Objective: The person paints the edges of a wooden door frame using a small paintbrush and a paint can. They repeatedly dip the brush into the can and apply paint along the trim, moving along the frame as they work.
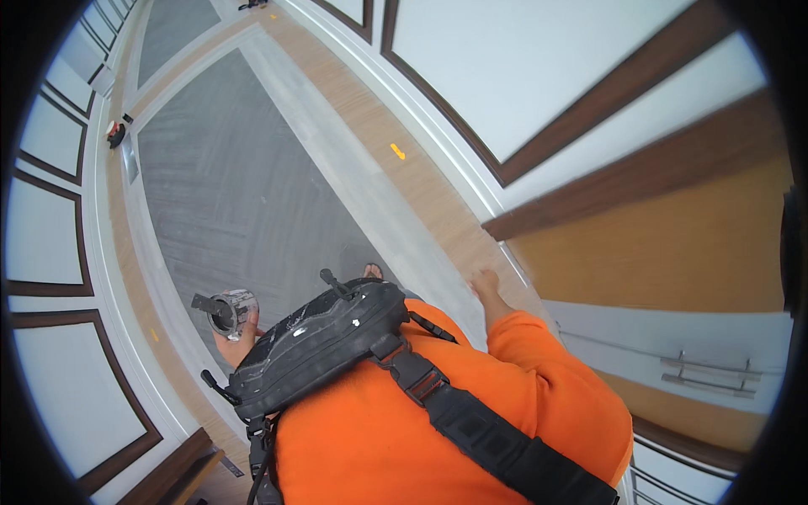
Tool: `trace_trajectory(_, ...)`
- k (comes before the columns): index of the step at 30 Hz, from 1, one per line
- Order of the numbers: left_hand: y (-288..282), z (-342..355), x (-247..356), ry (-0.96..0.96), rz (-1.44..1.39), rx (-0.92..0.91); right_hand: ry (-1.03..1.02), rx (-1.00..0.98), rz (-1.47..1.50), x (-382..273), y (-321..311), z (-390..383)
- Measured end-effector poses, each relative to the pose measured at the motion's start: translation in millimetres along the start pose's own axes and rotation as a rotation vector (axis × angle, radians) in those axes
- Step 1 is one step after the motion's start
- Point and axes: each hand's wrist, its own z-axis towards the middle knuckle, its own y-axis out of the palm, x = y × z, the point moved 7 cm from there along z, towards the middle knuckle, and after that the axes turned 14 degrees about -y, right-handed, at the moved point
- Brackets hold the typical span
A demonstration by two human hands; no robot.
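My left hand (237, 341) grips a silvery, paint-smeared can (239, 303) with a dark flat blade (207, 305) sticking out of it, left of the black chest pack (316, 341). My right hand (483, 283) hangs low at my right side, slightly blurred, its fingers loosely apart with nothing in them that I can see. It is near the bottom edge of the wall beside a brown-and-tan door panel (640, 244). An orange sleeve (547, 370) covers that arm.
A long corridor with grey flooring (227, 185) and light wood-look borders (370, 126) runs ahead between white panelled walls (522, 67). Small dark-and-red items (116, 135) lie by the left wall, dark objects (252, 5) farther off. A brown wooden piece (185, 463) stands lower left.
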Motion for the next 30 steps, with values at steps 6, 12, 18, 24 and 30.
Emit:
trace_trajectory(6,-15,152,86,-0.084,0.019,0.036,-0.556,-0.284,0.074,-409,245,17)
trace_trajectory(12,133,200,72,-0.106,0.073,0.047,-0.702,-0.351,0.17,-527,259,132)
trace_trajectory(18,287,328,-6,-0.027,0.159,-0.035,-0.428,-0.178,-0.083,-245,241,371)
trace_trajectory(24,312,465,83,-0.047,0.41,0.009,0.259,-0.181,0.202,-282,258,309)
trace_trajectory(30,471,649,78,0.108,0.609,-0.135,0.171,-0.13,0.542,-400,341,473)
